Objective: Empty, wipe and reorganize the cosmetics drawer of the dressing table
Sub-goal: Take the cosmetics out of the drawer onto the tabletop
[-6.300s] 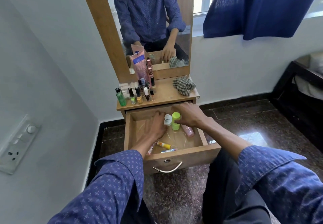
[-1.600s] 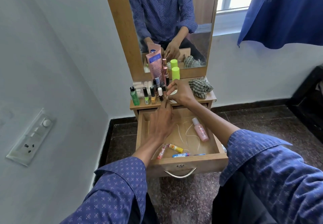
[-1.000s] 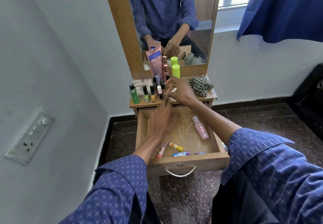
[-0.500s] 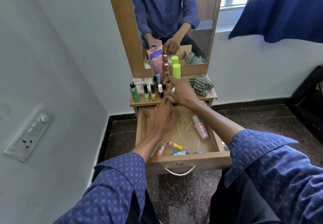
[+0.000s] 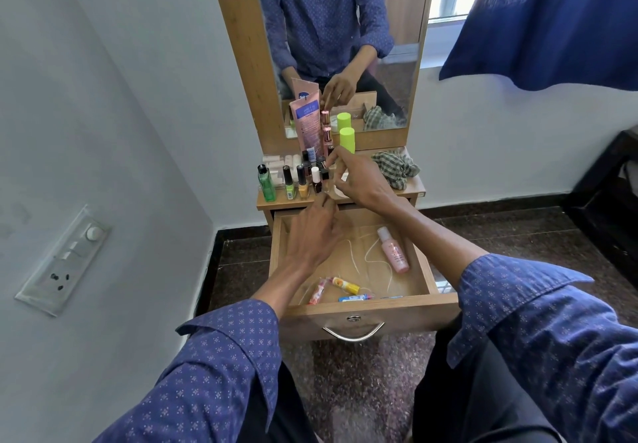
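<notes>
The wooden drawer (image 5: 366, 311) is pulled out. In it lie a pink bottle (image 5: 393, 250), a yellow lip balm (image 5: 346, 284), a pink stick (image 5: 317, 291), a blue tube (image 5: 355, 298) and loose white thread. My left hand (image 5: 310, 235) hovers flat over the drawer's back left, fingertips at the tabletop's front edge, holding nothing. My right hand (image 5: 359, 180) rests on the tabletop (image 5: 416, 188), curled around a small white jar (image 5: 337, 192). A lime-green bottle (image 5: 347, 139) stands just behind it.
Nail polish bottles (image 5: 303, 183), a green bottle (image 5: 266, 183) and a pink tube (image 5: 307, 121) crowd the tabletop's left. A checked cloth (image 5: 395, 168) lies at its right. The mirror (image 5: 345, 45) rises behind. A wall with a switch panel (image 5: 64, 259) is close on the left.
The green bottle and white jar went from the drawer to the tabletop. In the last second my right hand stays at the jar, its forefinger shifting slightly. My left hand has hardly moved.
</notes>
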A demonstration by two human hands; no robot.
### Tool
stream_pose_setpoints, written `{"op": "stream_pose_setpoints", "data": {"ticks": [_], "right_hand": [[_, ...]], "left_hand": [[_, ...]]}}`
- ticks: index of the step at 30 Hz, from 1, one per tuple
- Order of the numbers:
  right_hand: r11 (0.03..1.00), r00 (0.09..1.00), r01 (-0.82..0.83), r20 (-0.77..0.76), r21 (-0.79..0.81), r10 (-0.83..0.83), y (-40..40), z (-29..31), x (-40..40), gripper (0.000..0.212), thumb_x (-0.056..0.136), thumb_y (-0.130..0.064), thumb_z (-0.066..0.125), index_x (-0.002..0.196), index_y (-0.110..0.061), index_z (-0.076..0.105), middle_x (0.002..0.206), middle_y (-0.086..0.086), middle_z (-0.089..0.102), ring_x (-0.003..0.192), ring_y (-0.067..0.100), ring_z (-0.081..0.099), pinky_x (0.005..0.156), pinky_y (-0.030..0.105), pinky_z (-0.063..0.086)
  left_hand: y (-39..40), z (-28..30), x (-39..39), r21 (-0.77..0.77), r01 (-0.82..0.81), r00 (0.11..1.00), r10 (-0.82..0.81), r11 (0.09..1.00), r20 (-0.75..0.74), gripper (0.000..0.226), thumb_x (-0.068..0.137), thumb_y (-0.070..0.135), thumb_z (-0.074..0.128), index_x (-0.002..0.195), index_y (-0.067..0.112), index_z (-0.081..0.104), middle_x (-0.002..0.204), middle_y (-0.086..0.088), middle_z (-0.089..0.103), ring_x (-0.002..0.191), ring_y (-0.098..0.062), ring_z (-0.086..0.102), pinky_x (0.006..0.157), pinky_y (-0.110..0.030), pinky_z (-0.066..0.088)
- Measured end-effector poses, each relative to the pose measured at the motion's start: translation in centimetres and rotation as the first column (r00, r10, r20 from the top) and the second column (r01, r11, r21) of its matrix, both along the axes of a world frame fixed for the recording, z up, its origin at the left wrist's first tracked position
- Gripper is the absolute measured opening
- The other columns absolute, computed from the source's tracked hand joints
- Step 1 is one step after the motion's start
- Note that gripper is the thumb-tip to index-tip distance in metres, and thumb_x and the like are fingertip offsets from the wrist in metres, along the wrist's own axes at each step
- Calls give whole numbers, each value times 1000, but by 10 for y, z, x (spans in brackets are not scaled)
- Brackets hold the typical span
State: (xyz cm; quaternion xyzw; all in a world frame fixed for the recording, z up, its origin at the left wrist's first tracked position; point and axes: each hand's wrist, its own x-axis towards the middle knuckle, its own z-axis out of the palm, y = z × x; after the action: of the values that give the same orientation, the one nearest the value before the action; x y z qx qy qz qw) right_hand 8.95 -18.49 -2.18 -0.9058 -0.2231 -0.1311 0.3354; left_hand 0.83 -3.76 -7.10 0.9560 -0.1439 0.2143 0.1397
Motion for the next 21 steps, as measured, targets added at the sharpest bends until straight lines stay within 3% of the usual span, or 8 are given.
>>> {"op": "stream_pose_setpoints", "data": {"ticks": [5, 8, 12, 15, 18, 21], "right_hand": [[1000, 1000, 5, 4, 8, -5, -10, 1, -13, 24, 85, -19, 73, 104, -24, 60, 77, -11, 69, 67, 1, 59, 63, 33, 51], [998, 997, -54, -57, -40, 51, -15, -6, -27, 14, 84, -27, 75, 92, -25, 64, 78, -10, 69, 71, 3, 62, 64, 31, 51], [931, 910, -265, -385, -250, 156, -15, -24, -47, 5, 82, -23, 77, 83, -22, 72, 80, -10, 75, 77, 9, 69, 72, 34, 59], [824, 843, -339, -535, -453, 53, -9, -45, -61, 16, 79, -33, 86, 84, -23, 74, 81, -14, 74, 80, 11, 68, 68, 31, 52], [755, 846, -339, -533, -562, -17, -4, -60, -73, 24, 79, -42, 86, 88, -24, 73, 94, -9, 75, 91, 16, 68, 62, 29, 42], [741, 872, -305, -489, -598, -36, 0, -66, -83, 24, 79, -40, 86, 91, -24, 72, 102, -3, 72, 89, 19, 63, 66, 31, 41]], "left_hand": [[10, -7, 0, 14, 22, 999, -21, 1000, -47, 9, 96, 20, 55, 92, 17, 62, 96, 3, 62, 66, -23, 60, 53, -43, 50], [18, -9, -5, 50, 13, 973, -1, 999, -232, 16, 93, 28, 59, 79, 22, 64, 81, 6, 66, 74, -22, 65, 62, -37, 52], [30, -20, -6, 301, 58, 834, 120, 952, -538, 23, 87, 44, 71, 87, 21, 73, 94, -1, 74, 91, -24, 68, 79, -37, 56], [33, -29, -10, 370, 89, 737, 189, 925, -649, 43, 83, 58, 78, 95, 17, 75, 97, -5, 73, 90, -25, 66, 77, -36, 53], [32, -30, -16, 360, 91, 699, 198, 929, -687, 46, 81, 58, 81, 96, 15, 77, 99, -4, 74, 85, -22, 63, 70, -32, 46], [29, -28, -21, 360, 82, 691, 207, 929, -693, 41, 80, 53, 83, 95, 14, 78, 102, -5, 75, 89, -22, 65, 70, -31, 44]]}}
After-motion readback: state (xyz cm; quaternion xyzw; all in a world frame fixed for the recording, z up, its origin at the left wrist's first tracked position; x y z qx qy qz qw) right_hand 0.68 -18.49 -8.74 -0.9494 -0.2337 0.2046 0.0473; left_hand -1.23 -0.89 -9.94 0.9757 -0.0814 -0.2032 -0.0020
